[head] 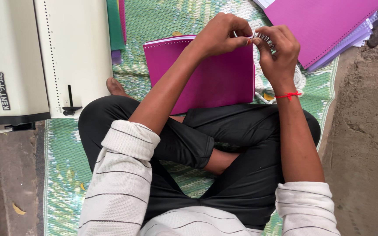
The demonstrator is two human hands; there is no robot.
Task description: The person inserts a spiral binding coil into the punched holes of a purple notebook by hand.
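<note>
At the mat's left edge stands a cream binding machine (44,52). Right of it, a magenta booklet (206,74) lies on the green woven mat (62,153) before the crossed legs. Above its right edge, the left hand (222,35) and right hand (276,46) both pinch a white spiral coil (263,38); a stack of purple covers (324,26) sits at the far right corner.

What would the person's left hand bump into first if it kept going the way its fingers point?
The left hand points right, toward the right hand. It would meet the white spiral coil pinched between them almost at once, then the right hand's fingers, though depth is hard to judge from above.
</note>
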